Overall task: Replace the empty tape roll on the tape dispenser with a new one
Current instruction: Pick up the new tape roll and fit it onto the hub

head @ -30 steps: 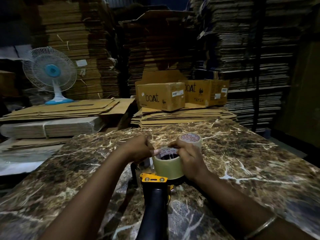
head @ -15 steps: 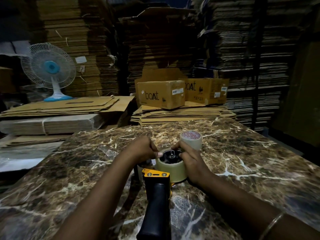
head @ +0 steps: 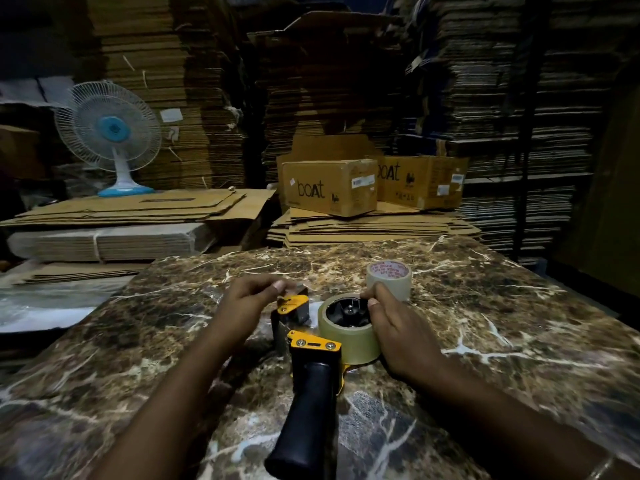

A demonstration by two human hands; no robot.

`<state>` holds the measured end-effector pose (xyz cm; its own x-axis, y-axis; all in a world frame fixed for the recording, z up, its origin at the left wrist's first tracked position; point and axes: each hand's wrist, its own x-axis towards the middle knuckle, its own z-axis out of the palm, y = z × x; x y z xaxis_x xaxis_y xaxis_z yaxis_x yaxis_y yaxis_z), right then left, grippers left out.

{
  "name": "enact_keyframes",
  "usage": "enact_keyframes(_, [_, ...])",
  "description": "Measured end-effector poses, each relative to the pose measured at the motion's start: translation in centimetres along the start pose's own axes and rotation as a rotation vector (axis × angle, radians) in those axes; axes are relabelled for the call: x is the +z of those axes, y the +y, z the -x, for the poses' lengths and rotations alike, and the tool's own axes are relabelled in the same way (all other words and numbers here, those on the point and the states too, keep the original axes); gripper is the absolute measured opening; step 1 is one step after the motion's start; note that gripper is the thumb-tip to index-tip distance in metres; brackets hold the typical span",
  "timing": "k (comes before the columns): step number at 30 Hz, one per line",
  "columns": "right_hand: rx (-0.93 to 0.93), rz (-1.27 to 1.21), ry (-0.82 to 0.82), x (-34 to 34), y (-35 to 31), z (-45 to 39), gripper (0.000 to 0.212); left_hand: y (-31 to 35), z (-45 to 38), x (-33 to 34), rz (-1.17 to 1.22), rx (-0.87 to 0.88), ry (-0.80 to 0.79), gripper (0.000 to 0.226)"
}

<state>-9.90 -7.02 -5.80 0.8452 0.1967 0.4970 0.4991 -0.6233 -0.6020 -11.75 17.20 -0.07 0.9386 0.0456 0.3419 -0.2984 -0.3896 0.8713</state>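
Note:
A tape dispenser (head: 308,410) with a black handle and yellow frame lies on the marble table (head: 502,323). A tan tape roll (head: 349,344) sits on its black hub (head: 348,311). My right hand (head: 398,327) grips the roll's right side, with fingertips on its upper rim. My left hand (head: 247,303) pinches the dispenser's front end at the small yellow flap (head: 292,303); whether a tape end is between the fingers is unclear. A second, paler roll with red print (head: 389,280) stands upright on the table just behind my right hand.
Two "boat" cartons (head: 329,188) (head: 422,180) rest on flattened cardboard beyond the table's far edge. A white and blue fan (head: 109,133) stands on a cardboard pile (head: 138,209) at the left. Tall stacks of cardboard fill the background.
The tan roll has gone down onto the hub. My left hand has left the roll and moved left to the dispenser's front end. My right hand stays on the roll.

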Motion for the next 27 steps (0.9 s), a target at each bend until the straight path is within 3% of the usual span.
enact_keyframes(4, [-0.017,0.049,0.017,0.1,0.1,0.1,0.022,-0.9,2.2,-1.8,-0.052,0.135,-0.027,0.014])
enact_keyframes(8, [-0.027,0.031,0.030,0.0,-0.1,0.3,0.037,-1.2,3.9,-2.1,-0.318,0.222,-0.074,0.039])
enact_keyframes(10, [-0.035,0.024,0.031,-0.1,-0.2,0.4,0.044,-1.3,3.9,-2.3,-0.369,0.262,-0.074,0.040])
enact_keyframes(17, [-0.241,0.101,-0.098,-0.5,-0.3,0.8,0.056,-1.1,3.9,-1.8,-0.456,0.259,-0.010,0.028])
enact_keyframes(23, [-0.237,0.106,-0.065,-0.3,0.0,0.6,0.062,-1.7,3.5,-1.9,-0.500,0.328,-0.025,0.027])
enact_keyframes(27, [-0.204,0.119,-0.042,-0.2,0.3,0.5,0.071,-2.2,3.6,-3.1,-0.443,0.293,0.048,0.035])
